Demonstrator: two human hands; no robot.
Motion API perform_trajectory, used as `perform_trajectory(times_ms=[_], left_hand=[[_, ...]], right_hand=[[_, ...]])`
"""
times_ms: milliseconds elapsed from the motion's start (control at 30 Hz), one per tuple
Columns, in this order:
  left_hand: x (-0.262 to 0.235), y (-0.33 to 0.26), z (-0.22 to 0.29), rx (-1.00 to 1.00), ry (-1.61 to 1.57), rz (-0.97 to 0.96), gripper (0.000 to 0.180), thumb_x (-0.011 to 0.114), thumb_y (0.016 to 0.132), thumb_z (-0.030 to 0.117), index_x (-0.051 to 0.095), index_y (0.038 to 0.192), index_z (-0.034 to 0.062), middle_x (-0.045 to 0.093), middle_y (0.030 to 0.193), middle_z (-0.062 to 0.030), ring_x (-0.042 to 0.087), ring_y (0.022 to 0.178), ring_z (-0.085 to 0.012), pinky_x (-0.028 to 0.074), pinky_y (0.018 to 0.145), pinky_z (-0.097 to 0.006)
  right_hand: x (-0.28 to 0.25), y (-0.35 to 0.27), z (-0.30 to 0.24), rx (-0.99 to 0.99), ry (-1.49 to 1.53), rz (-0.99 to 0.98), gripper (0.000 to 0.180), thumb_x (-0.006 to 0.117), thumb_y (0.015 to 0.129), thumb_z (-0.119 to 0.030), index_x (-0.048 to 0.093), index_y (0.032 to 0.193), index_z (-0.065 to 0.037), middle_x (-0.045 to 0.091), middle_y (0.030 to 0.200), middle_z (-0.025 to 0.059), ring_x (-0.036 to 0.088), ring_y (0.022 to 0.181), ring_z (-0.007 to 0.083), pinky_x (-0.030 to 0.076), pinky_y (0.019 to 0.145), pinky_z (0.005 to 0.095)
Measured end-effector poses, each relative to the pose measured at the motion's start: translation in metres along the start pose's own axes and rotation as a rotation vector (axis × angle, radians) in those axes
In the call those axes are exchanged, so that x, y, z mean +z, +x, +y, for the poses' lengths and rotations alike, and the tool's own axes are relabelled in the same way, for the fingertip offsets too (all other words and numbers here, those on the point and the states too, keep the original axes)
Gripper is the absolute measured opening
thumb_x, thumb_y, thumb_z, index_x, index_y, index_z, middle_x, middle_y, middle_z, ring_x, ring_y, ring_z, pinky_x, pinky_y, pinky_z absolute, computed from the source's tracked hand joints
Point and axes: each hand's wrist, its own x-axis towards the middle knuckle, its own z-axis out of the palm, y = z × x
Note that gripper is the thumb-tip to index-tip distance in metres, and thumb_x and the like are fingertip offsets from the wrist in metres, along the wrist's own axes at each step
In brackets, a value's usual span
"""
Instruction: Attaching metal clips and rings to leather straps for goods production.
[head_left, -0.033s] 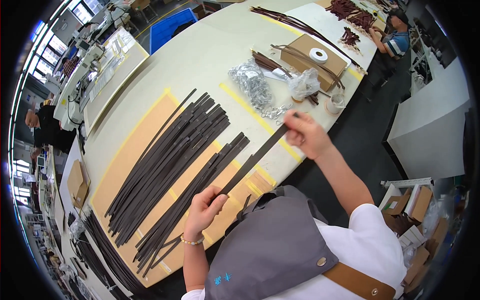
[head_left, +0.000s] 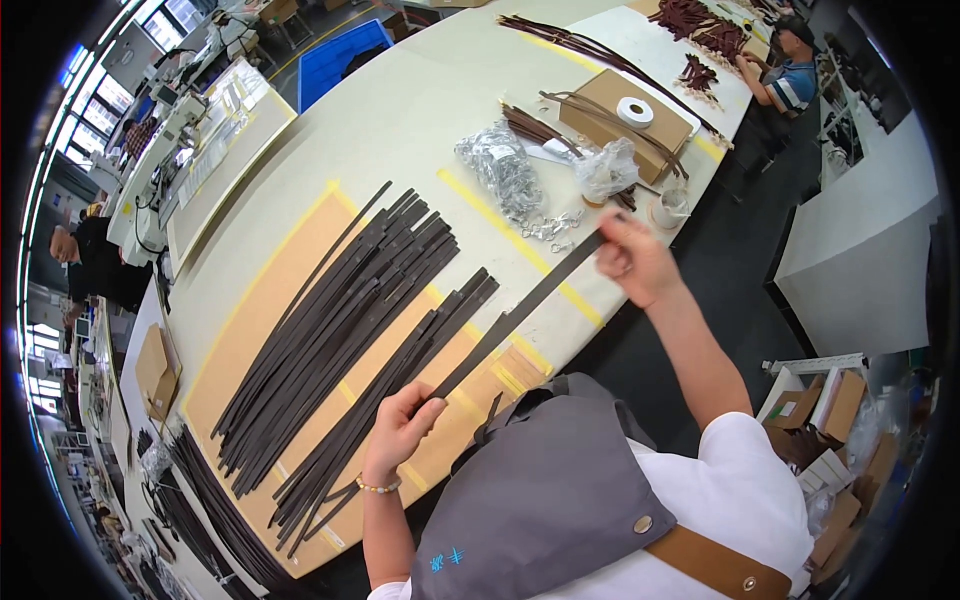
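Note:
A long dark brown strap [head_left: 528,305] runs slantwise between my two hands, above the table's near edge. My left hand [head_left: 402,428] pinches its lower end between thumb and fingers. Farther up and to the right, my right hand [head_left: 636,260] is closed around the other end and slightly smeared by motion. Left of the strap lies a smaller bundle of dark straps [head_left: 400,375], some of it passing behind my left hand. Beyond that, a larger bundle of similar straps [head_left: 335,325] is laid out side by side.
Near my right hand are a bag of metal hardware [head_left: 500,170], loose metal pieces [head_left: 552,226], a clear cup [head_left: 668,208] and a cardboard box [head_left: 585,122] carrying a white tape roll [head_left: 635,111]. Yellow tape [head_left: 500,228] marks the table. A co-worker [head_left: 795,75] sits at the far right.
My right hand has moved up and to the right with its end of the strap. My left hand has shifted slightly left and down, leaving more strap between them.

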Motion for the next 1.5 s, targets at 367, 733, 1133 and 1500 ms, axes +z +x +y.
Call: perform_trajectory(times_ms=[367, 733, 1133, 1500], left_hand=[[-0.118, -0.007, -0.003, -0.222, 0.526, 0.031, 0.024, 0.081, 0.088, 0.018, 0.068, 0.081, -0.0010, 0.050, 0.061, 0.0037, 0.042, 0.060, -0.0063, 0.035, 0.053, -0.027], [-0.187, 0.360, 0.277, 0.769, 1.730, 0.923, 0.055, 0.064, 0.098, 0.049, 0.059, 0.137, 0.0121, 0.052, 0.152, -0.0084, 0.044, 0.144, -0.0266, 0.031, 0.114, -0.047], [-0.024, 0.270, 0.010, 0.413, 1.147, 0.091, 0.038, 0.076, 0.088, 0.024, 0.065, 0.123, 0.0154, 0.050, 0.149, -0.0102, 0.037, 0.149, -0.0315, 0.024, 0.116, -0.054], [0.053, 0.035, -0.211, -0.124, 0.389, 0.386, 0.043, 0.072, 0.091, 0.018, 0.061, 0.132, 0.0096, 0.049, 0.154, -0.0139, 0.038, 0.149, -0.0327, 0.033, 0.112, -0.055]], right_hand=[[-0.424, -0.144, -0.090, -0.206, 0.181, 1.091, 0.032, 0.070, 0.099, -0.037, 0.061, 0.085, -0.010, 0.047, 0.059, -0.0064, 0.036, 0.043, 0.0037, 0.025, 0.038, 0.0198], [-0.340, -0.113, -0.025, -0.103, 0.419, 0.794, 0.023, 0.066, 0.103, -0.034, 0.066, 0.090, -0.015, 0.068, 0.078, -0.0054, 0.054, 0.056, 0.0040, 0.034, 0.041, 0.0195], [-0.321, 0.038, 0.158, 0.064, 0.351, 0.941, 0.020, 0.060, 0.106, -0.030, 0.063, 0.115, -0.013, 0.070, 0.102, -0.0034, 0.055, 0.063, 0.0024, 0.040, 0.048, 0.0207], [-0.330, 0.052, 0.131, 0.164, -0.149, 1.092, 0.031, 0.067, 0.101, -0.042, 0.058, 0.097, -0.013, 0.058, 0.081, -0.0045, 0.041, 0.052, 0.0035, 0.033, 0.042, 0.0208]])
